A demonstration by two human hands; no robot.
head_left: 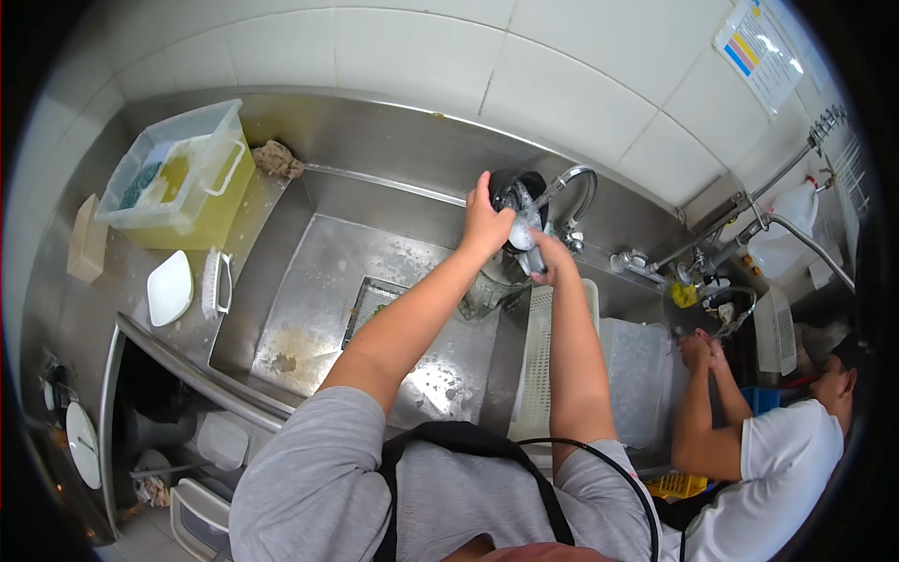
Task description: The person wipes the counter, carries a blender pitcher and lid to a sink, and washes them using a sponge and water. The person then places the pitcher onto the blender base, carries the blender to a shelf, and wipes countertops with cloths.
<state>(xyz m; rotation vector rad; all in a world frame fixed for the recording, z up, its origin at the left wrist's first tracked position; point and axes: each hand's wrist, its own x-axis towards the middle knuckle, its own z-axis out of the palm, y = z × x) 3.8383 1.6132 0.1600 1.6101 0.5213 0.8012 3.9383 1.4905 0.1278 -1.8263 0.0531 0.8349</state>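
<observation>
Head view: suds [523,232] and fingers [484,184] partly hide a dark item [526,180].

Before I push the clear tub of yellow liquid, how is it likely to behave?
The tub is probably heavy for its size, as the yellow liquid shows through much of its wall. A quick shove could make it slosh, since the top looks open. Its translucent plastic sides may flex a little under pressure.
</observation>
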